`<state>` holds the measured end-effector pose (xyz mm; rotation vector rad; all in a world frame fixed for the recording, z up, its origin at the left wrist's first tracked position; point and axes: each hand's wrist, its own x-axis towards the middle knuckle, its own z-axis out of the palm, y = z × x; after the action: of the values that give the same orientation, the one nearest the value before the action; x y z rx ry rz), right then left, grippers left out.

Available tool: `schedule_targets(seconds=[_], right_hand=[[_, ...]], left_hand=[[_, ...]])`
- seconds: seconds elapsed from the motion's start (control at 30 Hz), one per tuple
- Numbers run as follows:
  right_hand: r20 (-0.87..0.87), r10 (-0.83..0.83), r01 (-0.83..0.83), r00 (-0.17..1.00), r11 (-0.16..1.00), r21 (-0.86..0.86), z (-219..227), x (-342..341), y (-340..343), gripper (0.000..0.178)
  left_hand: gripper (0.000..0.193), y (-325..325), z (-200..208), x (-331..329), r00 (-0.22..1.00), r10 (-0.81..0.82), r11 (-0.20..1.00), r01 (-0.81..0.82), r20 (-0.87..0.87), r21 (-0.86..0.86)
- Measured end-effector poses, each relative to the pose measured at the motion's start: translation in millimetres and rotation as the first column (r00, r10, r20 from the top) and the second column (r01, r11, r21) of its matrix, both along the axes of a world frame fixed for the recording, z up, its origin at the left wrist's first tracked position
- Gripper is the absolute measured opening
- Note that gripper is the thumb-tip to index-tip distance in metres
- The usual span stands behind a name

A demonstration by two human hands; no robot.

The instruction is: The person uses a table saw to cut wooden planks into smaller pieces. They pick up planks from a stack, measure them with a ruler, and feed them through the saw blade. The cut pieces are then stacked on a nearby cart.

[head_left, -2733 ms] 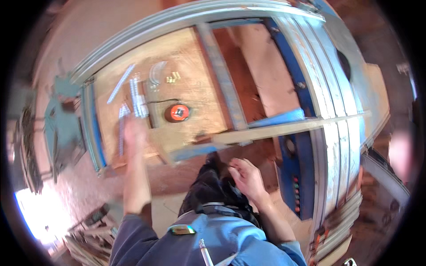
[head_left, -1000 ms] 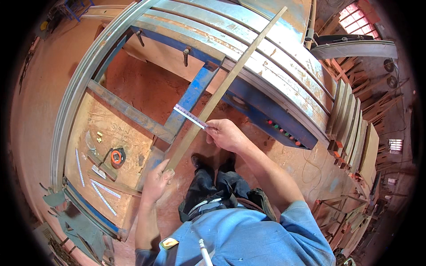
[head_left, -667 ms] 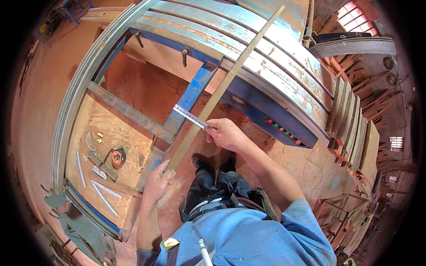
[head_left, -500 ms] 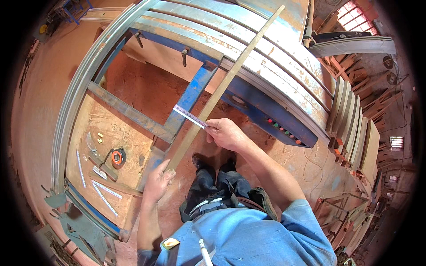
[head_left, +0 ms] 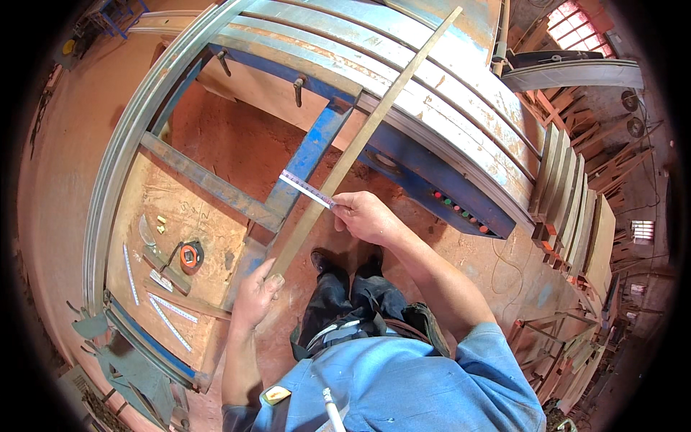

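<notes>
A long narrow wooden strip (head_left: 374,122) slants from my left hand up across the machine's metal table. My left hand (head_left: 256,295) is closed around its near end. My right hand (head_left: 362,216) pinches a short white measuring strip (head_left: 306,189) with dark markings. That strip lies across the wood, and its free end reaches over the blue frame bar. Whether my right fingers also touch the wood is hard to make out.
A slotted metal machine table (head_left: 461,93) spans the far side, with colored buttons (head_left: 461,210) on its blue side. On the plywood board (head_left: 209,223) at left lie an orange-and-black tape measure (head_left: 191,256) and several white measuring strips (head_left: 171,325). Stacked boards (head_left: 576,201) stand at right.
Almost nothing differs. The free end of the measuring strip has shifted very slightly to the left; both hands hold nearly the same place.
</notes>
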<state>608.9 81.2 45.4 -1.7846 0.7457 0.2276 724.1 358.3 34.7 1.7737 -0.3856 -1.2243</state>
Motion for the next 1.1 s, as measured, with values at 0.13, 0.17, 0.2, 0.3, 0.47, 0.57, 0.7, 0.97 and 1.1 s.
schedule_targets(seconds=[0.13,0.17,0.2,0.3,0.47,0.57,0.7,0.97,1.1], right_hand=[[0.056,-0.002,0.005,0.998,0.999,-0.045,-8.7,0.9,1.9,0.023],[0.083,0.004,0.0,0.997,0.999,-0.044,-12.4,0.8,2.8,0.023],[0.11,0.012,-0.007,0.994,0.999,-0.044,-15.9,-0.7,3.1,0.023],[0.07,-0.029,0.03,0.997,0.999,-0.013,4.7,5.5,9.8,0.018],[0.174,0.275,-0.224,0.946,0.939,-0.261,23.5,71.0,54.4,0.019],[0.125,0.365,-0.345,0.922,0.925,-0.158,7.2,131.1,99.9,0.025],[0.056,0.364,-0.341,0.93,0.908,-0.245,-44.6,187.0,146.0,0.026],[0.541,0.287,-0.101,0.79,0.932,-0.347,7.8,124.1,108.3,0.03],[0.488,-0.076,0.183,0.869,0.967,-0.177,28.8,49.0,53.5,0.021]], left_hand=[[0.05,5.0,-7.6,1.0,1.0,-0.01,1.0,0.01,0.017,0.0],[0.049,7.1,-11.1,1.1,1.0,0.007,1.0,-0.007,0.019,0.0],[0.048,8.8,-15.6,0.8,0.999,0.027,1.0,-0.027,0.021,-0.001],[0.044,11.1,-32.9,2.0,0.965,-0.076,0.996,0.087,0.253,-0.034],[0.045,19.4,-61.1,-7.3,0.901,-0.046,0.997,0.07,0.431,-0.04],[0.042,27.2,-68.1,-21.1,0.931,0.04,0.999,-0.024,0.364,-0.049],[0.035,20.3,-81.3,-32.2,0.933,0.203,0.969,-0.149,0.297,-0.195],[0.042,7.8,-43.1,-21.0,0.738,0.127,0.992,-0.088,0.663,-0.092],[0.053,11.9,-41.1,-10.7,0.592,0.035,0.998,-0.065,0.805,0.004]])
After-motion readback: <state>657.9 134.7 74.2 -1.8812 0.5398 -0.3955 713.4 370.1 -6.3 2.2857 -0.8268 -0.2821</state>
